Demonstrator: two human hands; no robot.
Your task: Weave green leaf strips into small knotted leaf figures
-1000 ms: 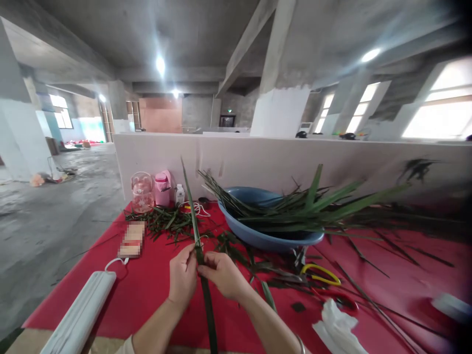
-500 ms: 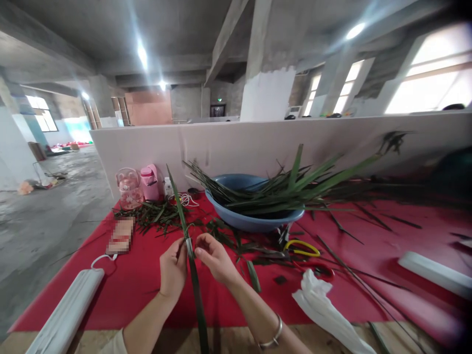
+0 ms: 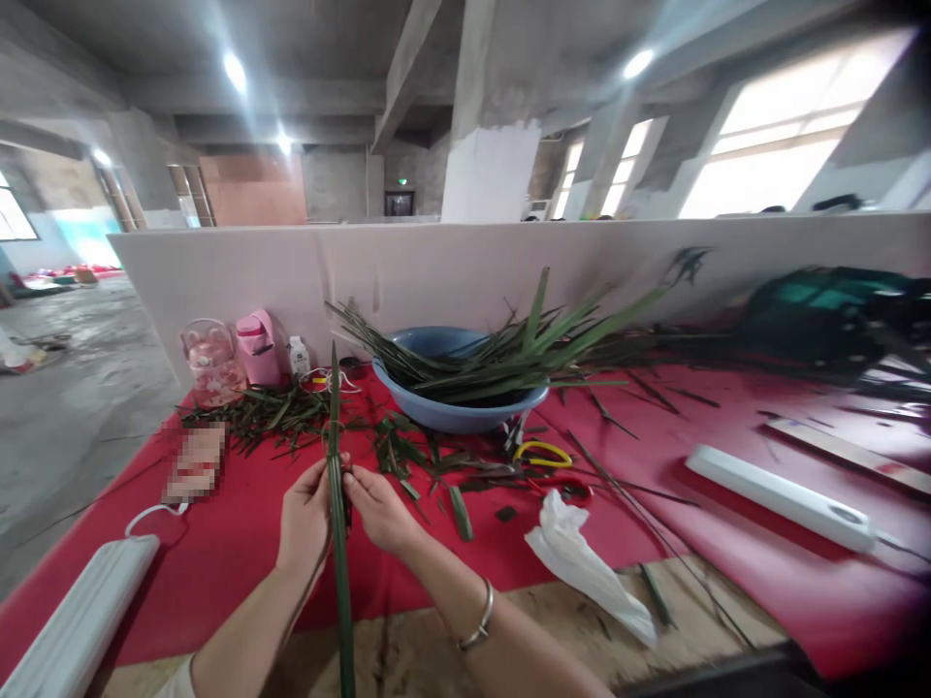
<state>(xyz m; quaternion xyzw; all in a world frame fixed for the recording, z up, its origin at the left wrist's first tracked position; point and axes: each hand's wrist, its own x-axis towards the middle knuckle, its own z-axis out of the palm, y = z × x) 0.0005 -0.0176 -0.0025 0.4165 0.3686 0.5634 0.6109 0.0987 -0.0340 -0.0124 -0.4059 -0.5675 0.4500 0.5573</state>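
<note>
A long green leaf strip (image 3: 338, 572) stands upright between my hands, its tip pointing away and its lower end running off the bottom edge of the view. My left hand (image 3: 304, 514) pinches it from the left, fingers closed. From the right, my right hand (image 3: 376, 506) presses thumb and fingers together at the same spot on the leaf. A thin curled strand shows just above my fingertips. Beyond, a blue basin (image 3: 465, 417) holds a heap of long green leaves (image 3: 495, 364). Cut leaf scraps (image 3: 266, 412) lie on the red tablecloth (image 3: 240, 543).
Yellow-handled scissors (image 3: 544, 454) and a crumpled white tissue (image 3: 582, 557) lie right of my hands. White bar-shaped lamps rest at left (image 3: 87, 611) and right (image 3: 778, 499). A pink bottle (image 3: 213, 364) and a pink pouch (image 3: 258, 354) stand before the white partition (image 3: 240, 271).
The view has swung to the right, so the scene sits further left. My right fingers, slightly apart from the leaf before, now close on it beside my left hand.
</note>
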